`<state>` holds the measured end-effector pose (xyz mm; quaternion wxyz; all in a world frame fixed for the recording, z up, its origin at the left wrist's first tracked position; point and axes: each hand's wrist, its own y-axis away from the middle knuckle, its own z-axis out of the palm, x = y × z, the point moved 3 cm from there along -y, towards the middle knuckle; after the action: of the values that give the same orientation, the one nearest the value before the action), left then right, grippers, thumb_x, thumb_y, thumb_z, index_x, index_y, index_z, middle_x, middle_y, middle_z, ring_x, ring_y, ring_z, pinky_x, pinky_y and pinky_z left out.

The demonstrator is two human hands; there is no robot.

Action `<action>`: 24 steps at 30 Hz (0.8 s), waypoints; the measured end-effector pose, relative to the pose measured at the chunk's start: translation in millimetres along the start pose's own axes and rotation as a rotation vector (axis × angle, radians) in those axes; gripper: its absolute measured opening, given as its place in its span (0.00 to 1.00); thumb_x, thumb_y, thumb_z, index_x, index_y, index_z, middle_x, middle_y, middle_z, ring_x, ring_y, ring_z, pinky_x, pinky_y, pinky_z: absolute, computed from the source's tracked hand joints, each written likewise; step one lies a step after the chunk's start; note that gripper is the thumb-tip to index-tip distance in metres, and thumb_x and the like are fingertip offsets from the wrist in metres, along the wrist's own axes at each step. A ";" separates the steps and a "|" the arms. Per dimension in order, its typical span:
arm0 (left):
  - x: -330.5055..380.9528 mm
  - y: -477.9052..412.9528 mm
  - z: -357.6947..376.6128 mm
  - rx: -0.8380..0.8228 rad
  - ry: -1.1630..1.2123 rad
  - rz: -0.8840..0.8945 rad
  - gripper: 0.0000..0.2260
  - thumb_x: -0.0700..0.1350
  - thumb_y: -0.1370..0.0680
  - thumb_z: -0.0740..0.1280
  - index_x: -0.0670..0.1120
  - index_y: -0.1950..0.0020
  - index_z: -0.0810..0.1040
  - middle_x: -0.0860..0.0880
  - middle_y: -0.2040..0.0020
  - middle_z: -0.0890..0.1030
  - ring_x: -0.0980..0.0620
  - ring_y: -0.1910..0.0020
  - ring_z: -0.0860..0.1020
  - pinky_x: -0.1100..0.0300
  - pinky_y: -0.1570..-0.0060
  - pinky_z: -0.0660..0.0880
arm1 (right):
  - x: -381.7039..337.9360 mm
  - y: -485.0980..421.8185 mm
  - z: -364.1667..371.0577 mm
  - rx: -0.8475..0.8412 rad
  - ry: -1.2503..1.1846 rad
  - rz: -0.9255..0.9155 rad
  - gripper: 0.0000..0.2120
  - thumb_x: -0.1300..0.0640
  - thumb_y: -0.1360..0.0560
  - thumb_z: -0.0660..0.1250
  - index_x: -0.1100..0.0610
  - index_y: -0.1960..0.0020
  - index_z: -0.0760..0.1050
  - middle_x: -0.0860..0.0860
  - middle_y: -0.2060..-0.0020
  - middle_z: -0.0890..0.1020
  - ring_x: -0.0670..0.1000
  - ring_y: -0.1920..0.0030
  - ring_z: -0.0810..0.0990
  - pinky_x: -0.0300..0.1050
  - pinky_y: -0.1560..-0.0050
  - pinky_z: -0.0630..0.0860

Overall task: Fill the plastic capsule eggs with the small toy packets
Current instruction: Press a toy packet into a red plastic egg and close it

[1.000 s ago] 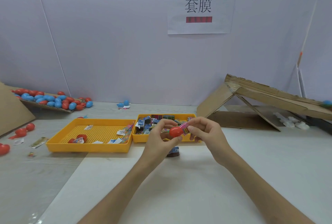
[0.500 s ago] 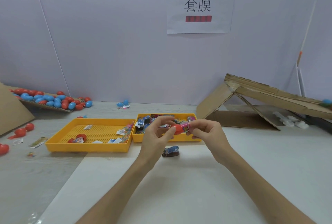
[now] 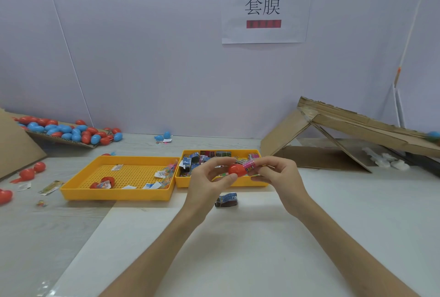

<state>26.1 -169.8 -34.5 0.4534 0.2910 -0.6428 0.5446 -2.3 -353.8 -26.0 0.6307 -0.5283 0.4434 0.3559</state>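
My two bare forearms come up from the bottom of the frame over the white tabletop [image 3: 238,261] and meet just below the centre. My left hand [image 3: 209,182] pinches a red plastic capsule egg [image 3: 237,170] between thumb and curled fingers. My right hand [image 3: 278,177] pinches a pink printed toy packet [image 3: 250,165] in its fingertips, pressed against the right end of the egg. I cannot tell whether the egg is open or closed.

Just below my hands in the frame, a small dark folded packet [image 3: 226,200] lies on the table.

Behind my hands sits a yellow plastic tray [image 3: 181,183] crowded with blue, green and pink packets. Touching its left side is a wider yellow perforated tray [image 3: 114,195], which holds a red egg piece [image 3: 107,181] and a few scattered wrappers.

At the left edge of the frame lie loose red eggs [image 3: 28,172]. Further back on the left, a heap of red and blue eggs [image 3: 69,131] rests on a sloping sheet of cardboard. A single blue egg [image 3: 166,134] sits near the wall, left of centre.

On the right stands a folded brown cardboard ramp [image 3: 357,127]. On the pale wall at the upper centre hangs a white paper sign [image 3: 265,6] with two printed characters.
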 end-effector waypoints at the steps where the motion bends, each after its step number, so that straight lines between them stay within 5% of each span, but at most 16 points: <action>1: 0.3 0.3 0.2 -0.003 0.000 0.003 0.17 0.36 0.26 0.76 0.59 0.50 0.85 0.57 0.50 0.86 0.56 0.47 0.83 0.63 0.54 0.80 | -0.3 0.0 0.0 0.001 0.010 -0.007 0.11 0.74 0.24 0.64 0.64 0.53 0.84 0.58 0.62 0.86 0.52 0.59 0.86 0.41 0.58 0.81; 5: 3.1 1.0 0.2 -0.003 -0.028 0.010 0.15 0.40 0.25 0.76 0.63 0.52 0.85 0.59 0.51 0.85 0.58 0.51 0.84 0.65 0.56 0.79 | -0.9 0.0 -0.2 0.003 0.022 -0.003 0.13 0.73 0.23 0.64 0.60 0.55 0.84 0.53 0.63 0.86 0.50 0.60 0.85 0.41 0.59 0.81; 17: 0.9 1.2 1.8 -0.030 0.059 -0.047 0.11 0.39 0.25 0.75 0.50 0.45 0.81 0.47 0.47 0.85 0.46 0.53 0.86 0.58 0.52 0.83 | -4.9 2.3 0.6 -0.029 -0.006 0.004 0.11 0.69 0.20 0.62 0.59 0.48 0.82 0.54 0.59 0.87 0.53 0.57 0.87 0.40 0.58 0.81; 24: 0.2 2.7 3.3 -0.085 0.112 -0.051 0.16 0.36 0.23 0.73 0.55 0.42 0.83 0.46 0.48 0.81 0.43 0.54 0.86 0.57 0.52 0.82 | -7.9 5.5 2.5 -0.047 0.055 -0.054 0.13 0.70 0.23 0.67 0.54 0.55 0.85 0.53 0.61 0.87 0.50 0.59 0.86 0.38 0.59 0.80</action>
<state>22.8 -172.3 -35.5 0.5143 0.2571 -0.6314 0.5204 -9.7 -350.1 -20.4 0.6150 -0.5643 0.4376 0.3345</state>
